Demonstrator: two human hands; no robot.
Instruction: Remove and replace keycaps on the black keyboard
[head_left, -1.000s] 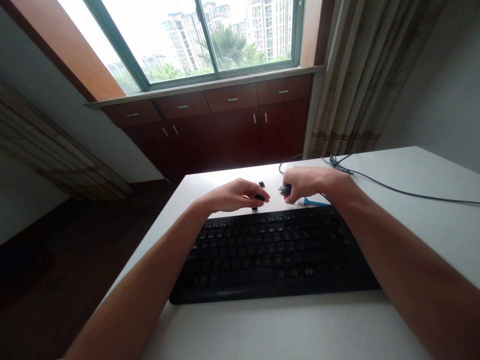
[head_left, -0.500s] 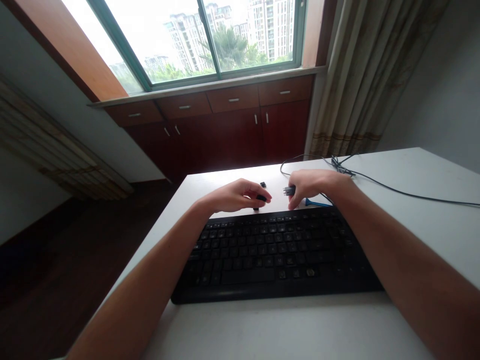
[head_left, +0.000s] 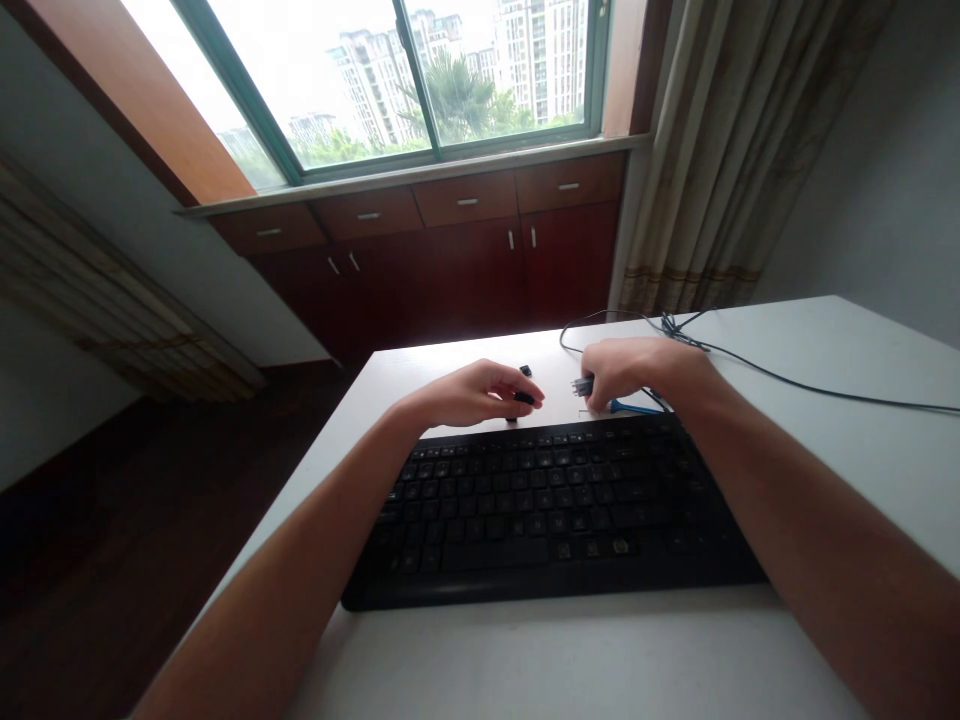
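A small black piece (head_left: 524,399) is pinched between the thumb and fingers of the left hand (head_left: 474,390), above the white table (head_left: 487,660) just beyond the keyboard (head_left: 495,505); the right hand (head_left: 619,368) is closed around a pronged tool (head_left: 582,386). Three bottom-row positions (head_left: 592,549) appear to lack keycaps, and two loose black pieces (head_left: 526,371) lie nearby, while most keys appear fitted. The cabinet drawers (head_left: 465,186) beneath the window (head_left: 345,60) are closed, contents hidden.

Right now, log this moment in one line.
left hand: holds black piece; right hand: holds grey pronged tool; keyboard: on table; blue tool: by right hand; cable: on table
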